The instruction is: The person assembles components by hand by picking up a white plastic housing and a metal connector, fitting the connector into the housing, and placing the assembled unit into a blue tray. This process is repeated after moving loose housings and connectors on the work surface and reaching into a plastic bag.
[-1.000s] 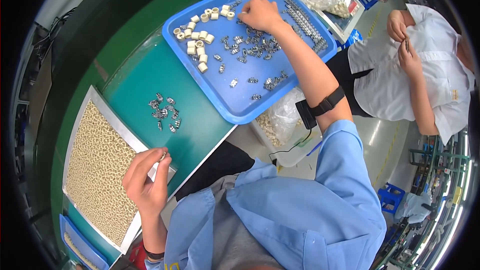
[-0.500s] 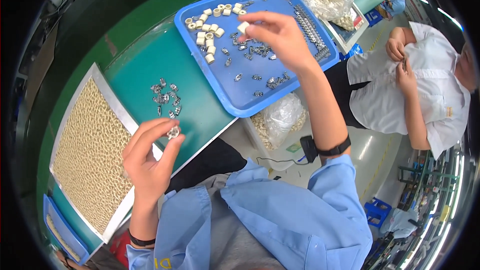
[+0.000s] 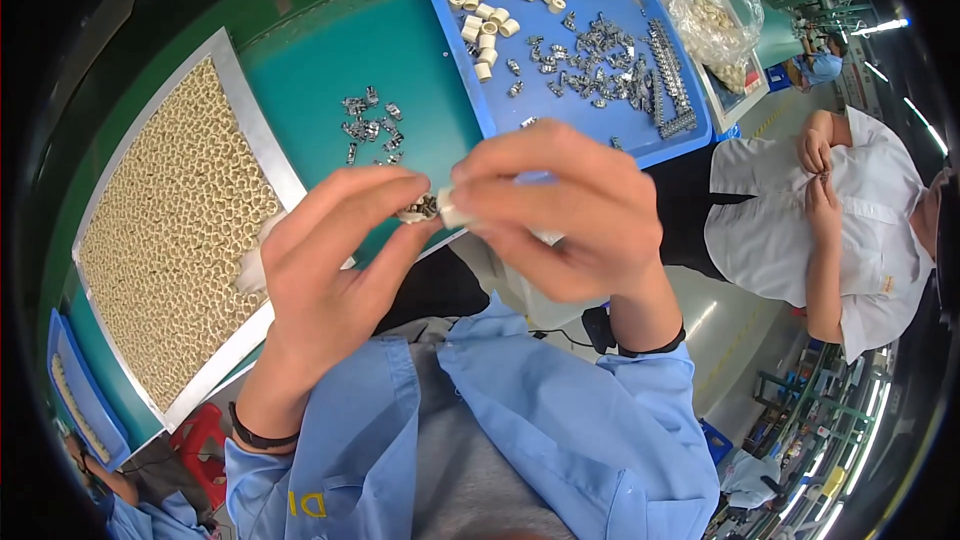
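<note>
My left hand (image 3: 335, 265) pinches a small round cream part with metal pieces (image 3: 420, 207) between thumb and fingers. Close beside it, my right hand (image 3: 565, 205) grips a short cream cylinder (image 3: 448, 208); whether the two parts touch is hard to tell. Both hands are in front of my chest, over the near edge of the green table (image 3: 300, 50). Beyond my left hand lies a loose group of small metal clips (image 3: 370, 127). Past my right hand, the blue tray (image 3: 478, 105) carries hollow cream cylinders (image 3: 487, 28), scattered metal clips (image 3: 605, 55) and rows of clips (image 3: 668, 80).
At left, a metal-framed panel (image 3: 180, 230) is densely filled with cream parts; a blurred white shape (image 3: 253, 265) overlaps its right edge. A narrow blue tray (image 3: 85, 395) sits beyond it. Plastic bags (image 3: 705, 10) lie at upper right. A white-shirted co-worker (image 3: 800, 210) stands at right.
My right hand has come from above the blue tray down to my left hand, bringing the cream cylinder. My left hand has shifted right and slightly up. The view has shifted too.
</note>
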The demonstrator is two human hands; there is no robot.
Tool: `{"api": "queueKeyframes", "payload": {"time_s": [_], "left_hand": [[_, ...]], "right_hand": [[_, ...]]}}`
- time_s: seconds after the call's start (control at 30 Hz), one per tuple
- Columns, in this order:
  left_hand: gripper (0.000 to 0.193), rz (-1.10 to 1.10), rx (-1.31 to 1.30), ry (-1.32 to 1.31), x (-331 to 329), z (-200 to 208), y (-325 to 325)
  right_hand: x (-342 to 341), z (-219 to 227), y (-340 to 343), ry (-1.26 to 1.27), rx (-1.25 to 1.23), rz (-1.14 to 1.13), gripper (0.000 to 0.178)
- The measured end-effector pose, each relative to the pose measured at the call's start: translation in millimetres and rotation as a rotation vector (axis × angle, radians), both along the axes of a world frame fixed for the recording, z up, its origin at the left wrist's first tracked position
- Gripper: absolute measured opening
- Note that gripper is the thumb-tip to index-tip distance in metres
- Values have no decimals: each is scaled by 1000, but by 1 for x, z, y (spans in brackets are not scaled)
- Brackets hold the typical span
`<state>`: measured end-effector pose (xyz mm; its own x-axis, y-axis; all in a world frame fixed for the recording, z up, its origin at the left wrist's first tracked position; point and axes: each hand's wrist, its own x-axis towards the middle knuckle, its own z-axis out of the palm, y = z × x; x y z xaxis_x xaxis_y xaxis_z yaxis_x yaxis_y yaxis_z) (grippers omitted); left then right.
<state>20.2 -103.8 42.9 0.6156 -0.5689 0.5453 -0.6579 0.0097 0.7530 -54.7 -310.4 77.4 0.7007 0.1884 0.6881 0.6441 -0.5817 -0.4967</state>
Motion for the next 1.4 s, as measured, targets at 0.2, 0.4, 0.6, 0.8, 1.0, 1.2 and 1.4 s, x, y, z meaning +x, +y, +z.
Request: {"api": "queueKeyframes", "payload": {"time_s": [0.2, 0.4, 0.6, 0.8, 1.0, 1.2, 1.4], "left_hand": [[26, -36, 17, -45, 1, -1, 7], [24, -178, -39, 133, 3, -8, 8], [23, -198, 63, 321, 7, -12, 3], [21, -216, 113, 658, 27, -20, -25], [20, -216, 228, 715, 81, -19, -62], [20, 2, 311, 376, 207, -29, -132], [22, 78, 380, 284, 311, -80, -225]], "right_hand": [[-1, -3, 10, -63, -169, 18, 20], [-1, -9, 7, -19, -108, 87, 18], [3, -18, 1, -22, -153, 63, 20], [8, -30, -11, 106, -207, -100, 40], [8, -33, -40, 186, -58, -327, 48], [-9, -83, -102, 380, 76, -548, 40], [-4, -96, -142, 379, -114, -765, 32]]}}
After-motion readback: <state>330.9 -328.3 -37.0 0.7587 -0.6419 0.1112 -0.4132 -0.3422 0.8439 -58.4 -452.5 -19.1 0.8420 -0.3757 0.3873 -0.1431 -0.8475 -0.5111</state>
